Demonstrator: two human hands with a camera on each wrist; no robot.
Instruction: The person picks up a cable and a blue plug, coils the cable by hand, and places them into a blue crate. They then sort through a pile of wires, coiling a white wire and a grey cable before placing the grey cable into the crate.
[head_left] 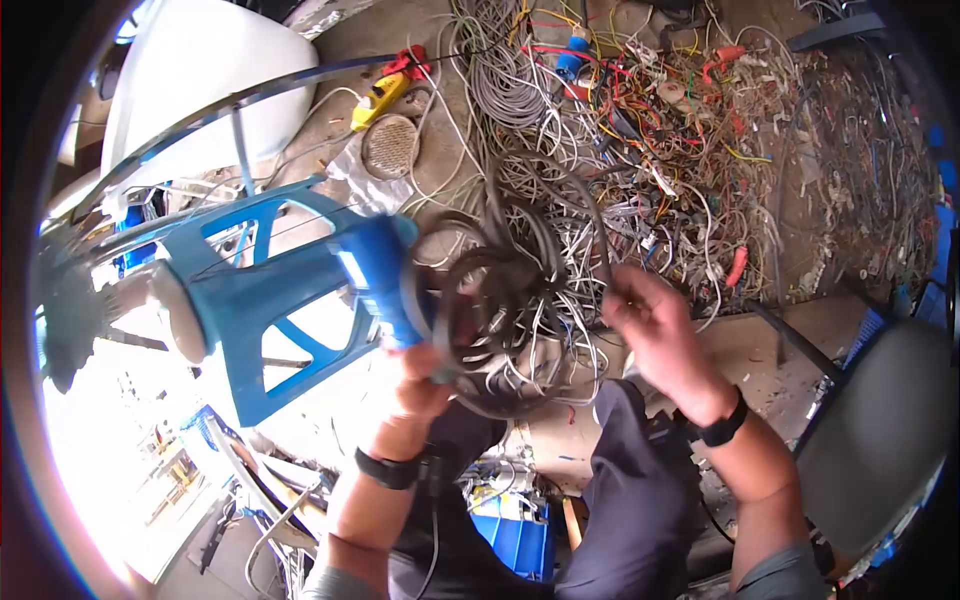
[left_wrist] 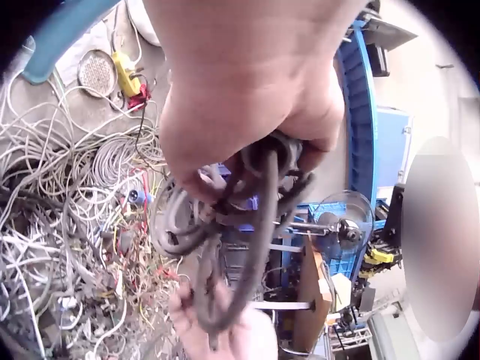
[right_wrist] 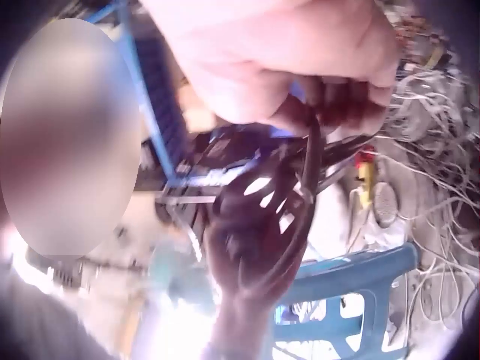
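Observation:
A looped, thick dark cable [head_left: 535, 245] hangs in front of the person in the head view. The left hand [head_left: 415, 385] grips its loops, beside a blurred blue cylindrical part [head_left: 378, 280]. Fingers of the right hand [head_left: 668, 345] pinch a strand at the coil's right side. From the left wrist, the left hand [left_wrist: 240, 97] is curled round the cable [left_wrist: 262, 240], with the right hand [left_wrist: 225, 330] below. In the right wrist view, the right hand [right_wrist: 300, 60] holds a strand of the cable [right_wrist: 313, 161]; the left hand [right_wrist: 244, 281] is behind the loops.
A blue-green plastic stool [head_left: 245, 300] lies at the left, near a white shell [head_left: 215, 80]. Tangled wires [head_left: 650, 150] cover the floor ahead. A yellow tool [head_left: 380, 100] lies by a round mesh piece [head_left: 390, 147]. A grey seat [head_left: 885, 430] stands right; a blue crate [head_left: 515, 540] is below.

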